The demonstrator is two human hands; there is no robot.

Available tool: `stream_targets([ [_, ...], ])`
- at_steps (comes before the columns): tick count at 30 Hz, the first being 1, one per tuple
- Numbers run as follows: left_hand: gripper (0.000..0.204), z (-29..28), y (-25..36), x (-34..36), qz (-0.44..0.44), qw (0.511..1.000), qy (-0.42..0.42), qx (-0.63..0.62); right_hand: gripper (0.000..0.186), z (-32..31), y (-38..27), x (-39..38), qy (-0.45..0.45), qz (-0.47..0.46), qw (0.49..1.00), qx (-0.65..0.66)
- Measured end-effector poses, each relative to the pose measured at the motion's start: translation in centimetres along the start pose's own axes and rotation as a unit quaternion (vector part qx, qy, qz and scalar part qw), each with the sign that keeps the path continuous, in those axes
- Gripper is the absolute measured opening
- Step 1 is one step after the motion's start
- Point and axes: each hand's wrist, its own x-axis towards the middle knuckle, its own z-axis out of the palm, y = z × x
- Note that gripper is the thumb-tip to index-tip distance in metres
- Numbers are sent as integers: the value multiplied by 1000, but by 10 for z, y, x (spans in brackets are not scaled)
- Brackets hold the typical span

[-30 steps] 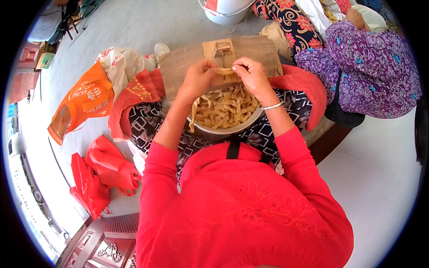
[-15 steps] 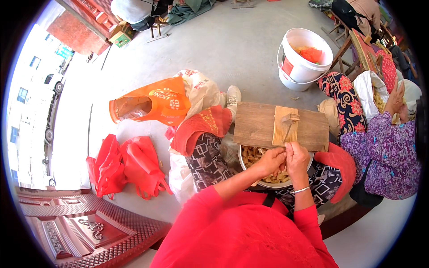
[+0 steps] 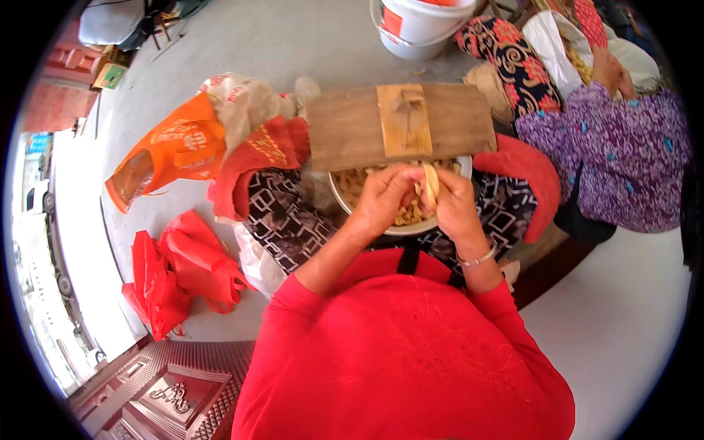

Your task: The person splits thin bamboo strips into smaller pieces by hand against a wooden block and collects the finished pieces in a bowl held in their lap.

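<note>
My left hand [image 3: 383, 199] and my right hand [image 3: 456, 207] meet above a wide metal basin [image 3: 400, 232]. A curved, pale yellow strip [image 3: 431, 185] of what looks like vegetable stands up between the closed fingers of both hands. Several similar yellowish-brown strips [image 3: 411, 215] fill the basin, which sits between my knees. A brown wooden board [image 3: 337, 130] lies across the basin's far side, just beyond my hands. On it is a lighter wooden piece [image 3: 405, 141] with a small raised part. My fingers partly hide the strip's lower end.
An orange bag [image 3: 183, 150] and red bags [image 3: 194, 257] lie on the floor at left. A white bucket [image 3: 418, 33] stands beyond the board. Close on the right sits a person in a purple patterned top [image 3: 623, 161], beside a white sack [image 3: 550, 48]. A carved dark-red panel [image 3: 172, 396] is at lower left.
The view has shifted, so the surroundings sit higher and further left. My hands have come back from the board's near edge, and the yellow strip now shows plainly between them.
</note>
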Motion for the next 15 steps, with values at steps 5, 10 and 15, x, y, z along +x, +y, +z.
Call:
stream_targets([
  [5,16,17,19,-8,-85,996,-37,10,18,9,11,8,148,-209,943,-210],
  [10,16,20,8,-7,-109,994,-29,1,13,8,8,8,207,-250,891,-319],
  [15,17,-4,-10,-7,-43,976,-62,202,17,-10,22,-1,148,-172,903,-366],
])
